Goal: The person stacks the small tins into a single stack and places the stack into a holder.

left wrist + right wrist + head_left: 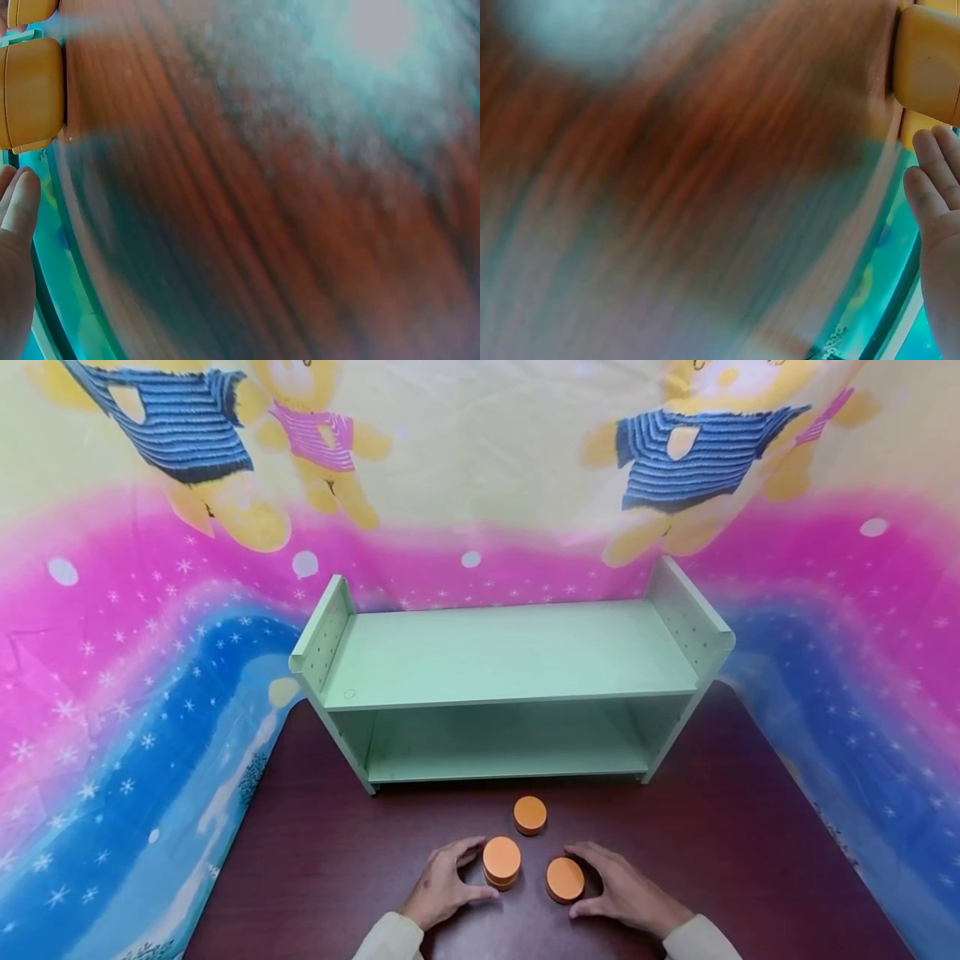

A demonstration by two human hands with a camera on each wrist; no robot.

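Observation:
Beside a stack of round orange containers, seemingly two high, is my left hand, its thumb and fingers spread around the left side. A gap shows between palm and stack; fingertip contact is unclear. My right hand curves loosely around the right side of another round orange container, with table visible between palm and container. A third spot holds a single orange container, farther back. In the left wrist view, straight fingers lie near an orange container; the right wrist view shows fingers similarly near one.
A pale green two-level shelf stands at the back of the dark reddish-brown table, its side panels rising above the top board. Behind and around the table hangs a cloth printed with bears.

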